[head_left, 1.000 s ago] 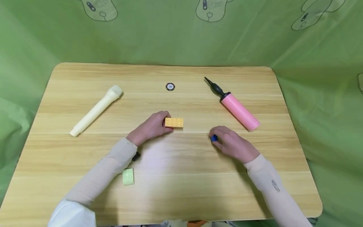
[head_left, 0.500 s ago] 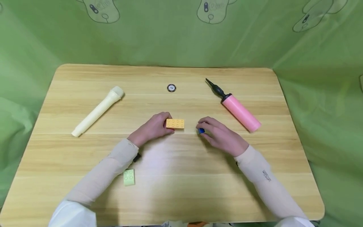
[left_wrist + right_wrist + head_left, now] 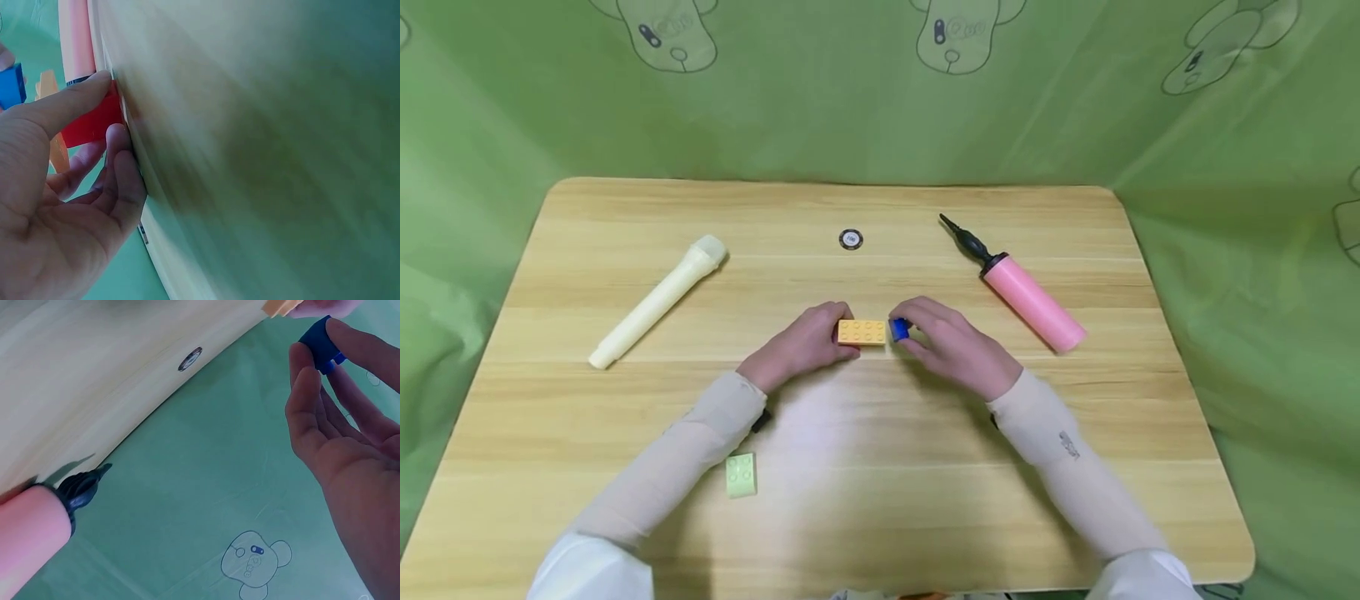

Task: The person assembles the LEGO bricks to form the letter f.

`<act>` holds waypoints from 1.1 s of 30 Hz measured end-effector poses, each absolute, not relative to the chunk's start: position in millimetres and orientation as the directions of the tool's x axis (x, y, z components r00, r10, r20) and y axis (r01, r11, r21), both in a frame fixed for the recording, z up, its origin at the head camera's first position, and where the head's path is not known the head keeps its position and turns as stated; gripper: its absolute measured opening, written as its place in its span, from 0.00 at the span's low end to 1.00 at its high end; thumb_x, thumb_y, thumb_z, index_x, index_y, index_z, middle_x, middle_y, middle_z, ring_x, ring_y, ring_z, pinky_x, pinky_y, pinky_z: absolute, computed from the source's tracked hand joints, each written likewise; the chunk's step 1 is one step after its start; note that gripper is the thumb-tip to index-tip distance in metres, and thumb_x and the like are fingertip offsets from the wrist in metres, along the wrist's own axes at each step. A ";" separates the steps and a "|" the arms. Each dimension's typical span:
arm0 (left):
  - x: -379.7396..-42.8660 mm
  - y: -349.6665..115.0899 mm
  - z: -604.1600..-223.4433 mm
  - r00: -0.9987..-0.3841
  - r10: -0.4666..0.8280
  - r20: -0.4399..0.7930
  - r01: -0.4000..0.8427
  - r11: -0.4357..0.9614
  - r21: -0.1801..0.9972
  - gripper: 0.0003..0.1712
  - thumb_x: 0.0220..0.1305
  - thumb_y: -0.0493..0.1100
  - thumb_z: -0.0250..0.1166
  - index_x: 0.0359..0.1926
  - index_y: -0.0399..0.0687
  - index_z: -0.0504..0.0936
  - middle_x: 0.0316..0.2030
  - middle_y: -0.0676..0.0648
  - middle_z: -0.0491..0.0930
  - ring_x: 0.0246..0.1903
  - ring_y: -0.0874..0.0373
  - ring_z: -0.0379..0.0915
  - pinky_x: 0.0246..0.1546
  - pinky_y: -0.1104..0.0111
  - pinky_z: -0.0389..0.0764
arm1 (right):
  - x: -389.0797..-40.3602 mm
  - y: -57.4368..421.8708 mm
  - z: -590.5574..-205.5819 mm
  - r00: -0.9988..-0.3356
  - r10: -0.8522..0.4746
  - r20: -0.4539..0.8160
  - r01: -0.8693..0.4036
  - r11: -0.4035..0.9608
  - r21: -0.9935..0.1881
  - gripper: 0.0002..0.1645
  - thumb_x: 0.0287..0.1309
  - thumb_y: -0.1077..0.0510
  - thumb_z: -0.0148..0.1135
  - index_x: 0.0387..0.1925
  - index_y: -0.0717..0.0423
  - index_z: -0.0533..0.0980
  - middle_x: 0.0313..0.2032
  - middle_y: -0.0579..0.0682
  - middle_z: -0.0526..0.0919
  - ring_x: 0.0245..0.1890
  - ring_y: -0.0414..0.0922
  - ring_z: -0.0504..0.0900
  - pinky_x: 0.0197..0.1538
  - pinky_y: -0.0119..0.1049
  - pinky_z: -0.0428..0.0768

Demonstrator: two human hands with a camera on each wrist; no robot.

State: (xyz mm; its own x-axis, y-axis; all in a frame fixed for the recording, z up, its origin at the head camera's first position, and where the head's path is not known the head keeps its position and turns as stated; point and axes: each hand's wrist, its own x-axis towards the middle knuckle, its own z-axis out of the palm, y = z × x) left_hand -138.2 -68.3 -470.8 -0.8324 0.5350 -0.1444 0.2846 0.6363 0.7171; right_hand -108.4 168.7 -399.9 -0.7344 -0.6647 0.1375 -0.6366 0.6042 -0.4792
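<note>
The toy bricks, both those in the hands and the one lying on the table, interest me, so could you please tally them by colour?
Yellow brick: 1
Red brick: 1, under the yellow one
Blue brick: 1
Light green brick: 1
Total: 4

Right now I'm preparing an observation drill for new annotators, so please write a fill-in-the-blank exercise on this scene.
The small toy brick pinched by the right hand is coloured ____.
The top of the orange toy brick shows ____ studs.
The lower toy brick, gripped by the left hand, is coloured ____.
The barrel of the hand pump is coloured ____.

Missing words: blue; eight; red; pink.
</note>
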 end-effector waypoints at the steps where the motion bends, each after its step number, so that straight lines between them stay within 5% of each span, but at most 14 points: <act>1: -138.0 -68.3 -471.1 -0.833 0.536 -0.140 0.285 0.632 0.721 0.20 0.57 0.43 0.76 0.46 0.40 0.77 0.39 0.48 0.79 0.36 0.55 0.74 0.40 0.64 0.78 | -109.4 166.0 -400.1 -0.732 -0.666 0.146 -0.638 0.595 -0.488 0.19 0.56 0.69 0.71 0.50 0.65 0.78 0.47 0.56 0.82 0.49 0.49 0.81 0.52 0.39 0.82; 17: -135.0 -69.3 -472.9 -0.832 0.547 -0.089 0.335 0.624 0.706 0.25 0.59 0.43 0.75 0.52 0.38 0.75 0.42 0.45 0.79 0.41 0.54 0.77 0.46 0.61 0.80 | -121.0 124.3 -404.0 -0.677 -0.723 0.134 -0.684 0.553 -0.475 0.18 0.59 0.67 0.69 0.51 0.67 0.78 0.50 0.56 0.80 0.50 0.48 0.79 0.55 0.38 0.79; 33: -135.1 -70.4 -474.1 -0.834 0.546 -0.082 0.345 0.631 0.695 0.24 0.59 0.45 0.75 0.50 0.39 0.75 0.40 0.46 0.78 0.37 0.56 0.76 0.39 0.66 0.80 | -122.1 121.5 -417.3 -0.687 -0.716 0.126 -0.682 0.574 -0.453 0.17 0.59 0.65 0.70 0.50 0.65 0.80 0.47 0.54 0.80 0.46 0.46 0.79 0.52 0.36 0.81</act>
State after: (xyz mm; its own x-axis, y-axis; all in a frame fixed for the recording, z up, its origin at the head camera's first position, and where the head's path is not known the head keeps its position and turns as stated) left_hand -135.1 -70.4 -474.1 -0.8339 0.5458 -0.0819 0.3446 0.6310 0.6951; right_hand -122.1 121.5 -417.3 -0.6866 -0.7161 0.1258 -0.6821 0.5744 -0.4526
